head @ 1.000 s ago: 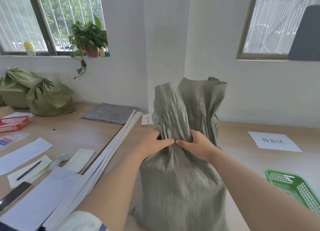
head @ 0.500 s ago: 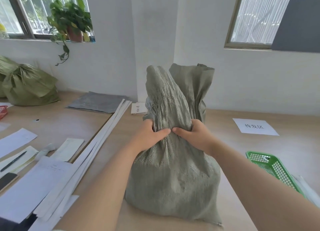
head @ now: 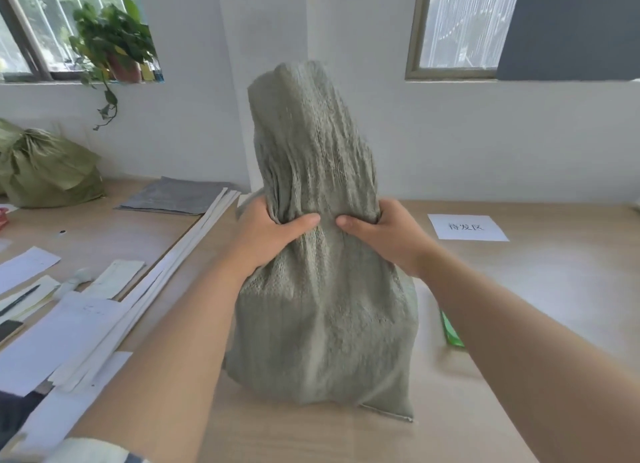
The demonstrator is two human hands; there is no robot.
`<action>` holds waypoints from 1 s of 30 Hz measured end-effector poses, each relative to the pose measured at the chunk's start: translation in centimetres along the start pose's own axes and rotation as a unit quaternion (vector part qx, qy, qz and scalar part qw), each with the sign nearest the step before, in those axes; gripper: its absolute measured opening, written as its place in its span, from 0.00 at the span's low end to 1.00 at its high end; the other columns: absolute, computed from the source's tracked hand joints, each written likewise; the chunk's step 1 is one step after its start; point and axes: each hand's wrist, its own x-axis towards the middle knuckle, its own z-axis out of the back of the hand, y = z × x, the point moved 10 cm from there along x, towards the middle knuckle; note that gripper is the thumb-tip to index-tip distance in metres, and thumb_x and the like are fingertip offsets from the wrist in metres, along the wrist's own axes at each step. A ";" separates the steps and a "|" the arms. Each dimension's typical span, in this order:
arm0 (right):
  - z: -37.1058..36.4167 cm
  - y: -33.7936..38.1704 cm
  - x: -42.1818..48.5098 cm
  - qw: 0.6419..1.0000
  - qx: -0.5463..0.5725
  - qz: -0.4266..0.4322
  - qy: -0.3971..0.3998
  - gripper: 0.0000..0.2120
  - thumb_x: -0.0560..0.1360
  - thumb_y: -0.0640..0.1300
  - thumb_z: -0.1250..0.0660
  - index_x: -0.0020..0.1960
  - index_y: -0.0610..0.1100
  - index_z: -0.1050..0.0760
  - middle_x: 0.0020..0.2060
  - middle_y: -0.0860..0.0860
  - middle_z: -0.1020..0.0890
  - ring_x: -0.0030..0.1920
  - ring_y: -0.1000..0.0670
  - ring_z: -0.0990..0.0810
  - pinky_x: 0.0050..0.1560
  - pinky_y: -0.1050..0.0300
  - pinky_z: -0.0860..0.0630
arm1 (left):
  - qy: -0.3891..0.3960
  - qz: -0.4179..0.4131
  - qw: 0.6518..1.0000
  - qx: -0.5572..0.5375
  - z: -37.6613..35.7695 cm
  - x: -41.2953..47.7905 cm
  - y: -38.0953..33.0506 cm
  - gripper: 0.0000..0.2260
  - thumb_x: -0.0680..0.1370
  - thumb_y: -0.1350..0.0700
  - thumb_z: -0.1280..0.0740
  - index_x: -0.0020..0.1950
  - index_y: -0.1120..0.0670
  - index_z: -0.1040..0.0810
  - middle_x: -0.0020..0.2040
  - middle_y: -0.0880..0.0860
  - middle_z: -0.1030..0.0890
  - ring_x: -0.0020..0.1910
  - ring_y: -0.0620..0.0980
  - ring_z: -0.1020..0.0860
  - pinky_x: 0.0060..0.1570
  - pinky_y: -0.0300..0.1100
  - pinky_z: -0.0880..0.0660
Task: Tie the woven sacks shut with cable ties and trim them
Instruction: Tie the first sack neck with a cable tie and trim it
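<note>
A grey-green woven sack (head: 322, 327) stands upright on the wooden table (head: 540, 289), full at the bottom and gathered into a neck. My left hand (head: 268, 234) grips the neck from the left. My right hand (head: 384, 232) grips it from the right, thumbs nearly meeting at the front. The loose top of the sack (head: 304, 130) rises bunched above my hands. Long white strips, maybe cable ties (head: 156, 282), lie in a bundle left of the sack. No tie is visible on the neck.
A tied green sack (head: 45, 171) sits at the back left under a potted plant (head: 110, 46). Papers (head: 52, 334), a pen (head: 17, 299) and a grey mat (head: 173, 195) lie on the left. A labelled white sheet (head: 467, 227) lies right; a green basket edge (head: 450, 331) shows behind my right arm.
The sack's open top, which stood as two separate flaps, is now bunched into one column. My hands have spread slightly around the neck, and my view has shifted right and closer.
</note>
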 end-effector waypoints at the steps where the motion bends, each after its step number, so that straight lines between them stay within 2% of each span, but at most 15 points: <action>1: 1.3 -0.1 -1.1 1.000 -0.005 -0.001 -0.011 0.05 0.75 0.49 0.27 0.49 0.50 0.19 0.35 0.60 0.15 0.36 0.62 0.17 0.33 0.66 0.22 | -0.010 0.001 1.000 -0.013 -1.1 -0.4 -0.6 0.16 0.70 0.46 0.21 0.54 0.43 0.20 0.50 0.42 0.15 0.48 0.37 0.17 0.50 0.38 0.21; 3: 3.6 -0.5 -2.9 0.999 -0.015 0.001 -0.032 0.03 0.74 0.50 0.26 0.45 0.53 0.20 0.39 0.56 0.14 0.40 0.59 0.15 0.41 0.59 0.17 | -0.038 0.015 0.998 -0.045 -2.8 -1.1 -1.0 0.22 0.67 0.43 0.20 0.57 0.45 0.22 0.51 0.43 0.16 0.49 0.41 0.17 0.51 0.41 0.21; 5: 6.3 -1.0 -4.9 0.998 -0.020 -0.001 -0.062 0.06 0.75 0.50 0.26 0.48 0.48 0.18 0.44 0.46 0.13 0.46 0.49 0.14 0.50 0.47 0.17 | -0.048 0.019 0.996 -0.072 -5.2 -1.7 -1.8 0.19 0.68 0.45 0.20 0.54 0.45 0.23 0.48 0.42 0.17 0.46 0.39 0.17 0.50 0.39 0.21; 7: 8.7 -1.6 -6.6 0.996 -0.019 -0.009 -0.084 0.15 0.74 0.52 0.26 0.51 0.41 0.19 0.48 0.36 0.16 0.50 0.36 0.17 0.51 0.35 0.20 | -0.033 0.014 0.995 -0.095 -7.9 -2.0 -2.5 0.18 0.68 0.47 0.19 0.54 0.45 0.22 0.49 0.42 0.16 0.46 0.38 0.16 0.53 0.42 0.20; 8: 9.9 -2.0 -7.3 0.996 -0.020 -0.015 -0.091 0.17 0.73 0.54 0.26 0.51 0.41 0.20 0.49 0.34 0.17 0.51 0.33 0.19 0.50 0.32 0.21 | -0.028 0.017 0.995 -0.097 -9.1 -2.0 -2.7 0.23 0.67 0.45 0.19 0.57 0.46 0.22 0.52 0.44 0.16 0.49 0.40 0.16 0.55 0.43 0.20; 11: 13.0 -2.9 -8.9 0.993 -0.031 -0.030 -0.113 0.15 0.73 0.53 0.26 0.50 0.42 0.20 0.48 0.38 0.16 0.50 0.37 0.17 0.51 0.35 0.20 | 0.002 0.037 0.995 -0.087 -12.8 -1.6 -3.3 0.44 0.59 0.33 0.19 0.68 0.51 0.25 0.59 0.47 0.17 0.56 0.46 0.17 0.59 0.50 0.21; 13: 15.0 -3.6 -9.5 0.990 -0.030 -0.035 -0.131 0.11 0.75 0.49 0.27 0.50 0.42 0.19 0.47 0.41 0.15 0.49 0.42 0.15 0.52 0.40 0.19 | 0.023 0.050 0.993 -0.107 -15.1 -1.0 -3.3 0.49 0.55 0.31 0.19 0.70 0.51 0.27 0.60 0.47 0.17 0.57 0.47 0.17 0.60 0.51 0.21; 14: 15.8 -4.0 -9.8 0.989 -0.030 -0.039 -0.138 0.09 0.75 0.48 0.27 0.50 0.42 0.19 0.46 0.42 0.14 0.47 0.45 0.14 0.52 0.43 0.18 | 0.035 0.049 0.991 -0.124 -16.3 -0.8 -3.6 0.47 0.57 0.33 0.18 0.70 0.52 0.26 0.59 0.47 0.17 0.56 0.47 0.17 0.59 0.50 0.21; 16: 16.8 -4.7 -10.0 0.987 -0.038 -0.045 -0.146 0.09 0.76 0.47 0.27 0.51 0.42 0.19 0.45 0.47 0.13 0.45 0.50 0.14 0.51 0.48 0.18 | 0.058 0.047 0.985 -0.157 -18.8 -0.3 -3.9 0.32 0.65 0.43 0.18 0.65 0.51 0.24 0.55 0.47 0.16 0.52 0.44 0.16 0.52 0.41 0.19; 18: 17.2 -5.5 -9.8 0.987 -0.044 -0.051 -0.145 0.10 0.76 0.48 0.28 0.54 0.44 0.18 0.47 0.48 0.13 0.49 0.49 0.14 0.55 0.45 0.18 | 0.079 0.044 0.981 -0.169 -21.3 0.4 -4.1 0.17 0.72 0.52 0.21 0.57 0.49 0.20 0.49 0.45 0.15 0.48 0.43 0.15 0.45 0.36 0.20; 20: 17.4 -6.4 -9.1 0.988 -0.050 -0.056 -0.137 0.09 0.77 0.49 0.29 0.55 0.47 0.18 0.49 0.48 0.14 0.53 0.47 0.15 0.57 0.42 0.20 | 0.103 0.040 0.979 -0.169 -23.7 1.3 -4.4 0.09 0.74 0.55 0.24 0.51 0.45 0.19 0.46 0.43 0.14 0.48 0.44 0.15 0.47 0.38 0.20; 22: 18.2 -7.3 -8.5 0.986 -0.044 -0.069 -0.149 0.04 0.78 0.47 0.30 0.52 0.52 0.18 0.50 0.50 0.14 0.53 0.51 0.16 0.58 0.48 0.20 | 0.122 0.040 0.975 -0.180 -25.6 2.5 -4.4 0.07 0.76 0.56 0.25 0.46 0.43 0.19 0.43 0.42 0.14 0.47 0.44 0.15 0.48 0.41 0.20; 25: 19.3 -9.1 -8.0 0.979 -0.001 -0.097 -0.179 0.05 0.79 0.46 0.32 0.49 0.56 0.21 0.48 0.55 0.14 0.47 0.61 0.16 0.51 0.61 0.20 | 0.144 0.043 0.968 -0.202 -27.6 3.9 -3.9 0.05 0.77 0.54 0.27 0.46 0.44 0.18 0.42 0.41 0.14 0.46 0.43 0.15 0.45 0.37 0.21; 27: 19.6 -10.8 -7.9 0.971 0.059 -0.115 -0.202 0.04 0.80 0.47 0.33 0.53 0.52 0.20 0.49 0.52 0.13 0.49 0.57 0.15 0.54 0.56 0.19 | 0.154 0.043 0.962 -0.222 -28.5 4.5 -3.7 0.03 0.78 0.52 0.28 0.48 0.44 0.19 0.43 0.40 0.14 0.46 0.39 0.16 0.44 0.33 0.22; 30: 19.6 -12.6 -7.1 0.955 0.130 -0.138 -0.230 0.11 0.80 0.48 0.34 0.59 0.45 0.20 0.51 0.49 0.13 0.53 0.50 0.14 0.58 0.48 0.20 | 0.194 0.023 0.960 -0.199 -30.3 5.4 -3.8 0.05 0.79 0.49 0.30 0.54 0.42 0.21 0.51 0.39 0.16 0.52 0.37 0.18 0.52 0.34 0.22</action>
